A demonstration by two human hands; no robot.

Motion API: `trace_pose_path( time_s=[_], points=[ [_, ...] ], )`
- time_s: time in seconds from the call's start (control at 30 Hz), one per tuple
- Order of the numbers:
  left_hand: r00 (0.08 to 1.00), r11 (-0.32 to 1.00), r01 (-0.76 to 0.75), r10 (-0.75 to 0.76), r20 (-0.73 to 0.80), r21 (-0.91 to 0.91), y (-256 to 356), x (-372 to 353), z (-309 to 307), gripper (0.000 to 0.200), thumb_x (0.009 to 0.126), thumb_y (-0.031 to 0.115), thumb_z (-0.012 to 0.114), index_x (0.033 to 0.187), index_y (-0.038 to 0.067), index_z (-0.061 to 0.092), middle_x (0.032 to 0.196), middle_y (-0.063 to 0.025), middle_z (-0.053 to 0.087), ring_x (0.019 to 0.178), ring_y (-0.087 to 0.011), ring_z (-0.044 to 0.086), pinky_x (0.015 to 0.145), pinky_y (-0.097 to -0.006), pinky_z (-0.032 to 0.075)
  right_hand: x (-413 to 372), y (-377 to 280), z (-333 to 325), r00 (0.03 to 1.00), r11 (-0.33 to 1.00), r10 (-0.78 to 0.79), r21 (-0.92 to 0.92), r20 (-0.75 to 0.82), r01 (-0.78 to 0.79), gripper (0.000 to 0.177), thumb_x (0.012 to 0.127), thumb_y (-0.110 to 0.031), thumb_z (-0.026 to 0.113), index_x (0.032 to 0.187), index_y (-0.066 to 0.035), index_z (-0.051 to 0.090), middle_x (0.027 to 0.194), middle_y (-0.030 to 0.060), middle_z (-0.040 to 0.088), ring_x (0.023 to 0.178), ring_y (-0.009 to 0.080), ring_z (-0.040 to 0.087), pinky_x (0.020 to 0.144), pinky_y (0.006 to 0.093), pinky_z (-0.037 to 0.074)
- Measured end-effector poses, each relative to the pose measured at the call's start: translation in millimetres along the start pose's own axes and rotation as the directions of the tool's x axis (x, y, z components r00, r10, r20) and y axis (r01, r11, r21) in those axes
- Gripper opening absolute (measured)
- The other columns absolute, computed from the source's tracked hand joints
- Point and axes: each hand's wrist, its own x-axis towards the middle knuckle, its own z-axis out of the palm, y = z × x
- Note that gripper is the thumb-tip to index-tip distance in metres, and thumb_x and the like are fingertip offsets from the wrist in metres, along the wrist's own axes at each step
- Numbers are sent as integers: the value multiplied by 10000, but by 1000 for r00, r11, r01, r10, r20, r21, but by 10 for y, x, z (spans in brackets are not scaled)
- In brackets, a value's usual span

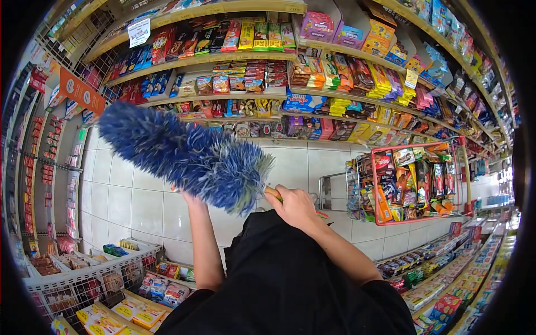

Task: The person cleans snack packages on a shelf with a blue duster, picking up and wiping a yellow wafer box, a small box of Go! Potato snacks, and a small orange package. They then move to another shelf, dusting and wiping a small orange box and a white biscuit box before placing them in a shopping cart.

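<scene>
A fluffy blue and grey feather duster (184,156) stretches from the centre toward the upper left, its far end in front of the snack shelves. My right hand (296,207) is wrapped round its short yellowish handle (273,193). Behind and below the duster's fluffy head is my left hand (192,199). The duster covers most of that hand, so its fingers and anything in them are hidden.
Shelves of chocolate bars (245,36) and packets run across the front. At right stands a shopping cart (420,222) full of snacks. A white wire basket (95,273) is at lower left, and more stocked shelves (446,279) are at lower right. White floor tiles (148,206) lie between.
</scene>
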Motion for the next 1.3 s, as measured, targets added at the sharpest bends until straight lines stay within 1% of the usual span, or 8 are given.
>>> trace_pose_path(
  time_s=[0.13,0.17,0.23,0.27,0.3,0.37,0.8,1.3],
  points=[
    [977,975,137,-104,184,-173,-191,206,-393,350,891,355,443,1040,61,562,986,-105,598,901,-274,561,812,-411,469,46,13,16,999,988,34,-150,21,-30,422,867,-434,508,756,-33,581,569,188,577,548,374,584,521,459,463],
    [952,990,126,-138,-273,-62,-164,-56,312,376,892,417,444,984,71,558,907,-84,590,841,-256,558,763,-406,475,52,38,29,998,986,69,-150,2,-68,412,866,-422,513,763,-30,585,574,194,571,559,381,580,524,458,456],
    [897,996,94,-89,-432,-11,-186,20,4,481,873,540,419,984,91,550,839,-84,585,816,-265,563,742,-444,475,81,182,6,992,980,126,-152,-32,-129,390,864,-397,524,777,-23,593,583,208,561,580,395,572,530,457,443],
    [867,965,262,-230,443,-13,-144,97,-586,596,836,651,371,1098,131,498,974,-84,555,896,-262,539,766,-457,451,66,262,-29,988,981,142,-125,-61,-149,414,866,-415,513,782,-18,591,590,216,565,584,399,576,540,461,450],
    [967,987,107,-76,-242,117,-191,-13,-362,643,821,693,333,1192,173,410,1150,-71,460,996,-257,486,791,-448,425,26,348,-60,984,981,159,-98,-78,-166,437,868,-434,501,787,-13,588,596,224,569,588,403,579,551,465,457],
    [873,977,-14,117,-474,215,-174,-206,84,796,751,801,204,1027,104,475,812,-79,537,750,-294,545,682,-413,442,-81,515,-120,979,980,196,-9,-59,-197,429,867,-413,508,768,-3,583,608,232,565,602,413,572,555,466,449],
    [972,971,205,-187,143,-121,-427,-268,-78,443,890,394,428,1108,33,560,1149,-114,569,1061,-276,527,928,-426,417,-105,205,-119,1000,994,8,-107,-28,-11,413,842,-415,557,685,-33,558,553,165,568,529,362,572,515,446,454],
    [893,891,441,-423,151,-113,-352,-373,89,656,901,542,324,1306,29,375,1276,-150,472,1166,-341,450,985,-467,357,-102,571,-66,959,945,279,-163,-58,-285,475,883,-450,458,807,-9,615,683,234,599,652,425,584,597,486,453]
  ],
)
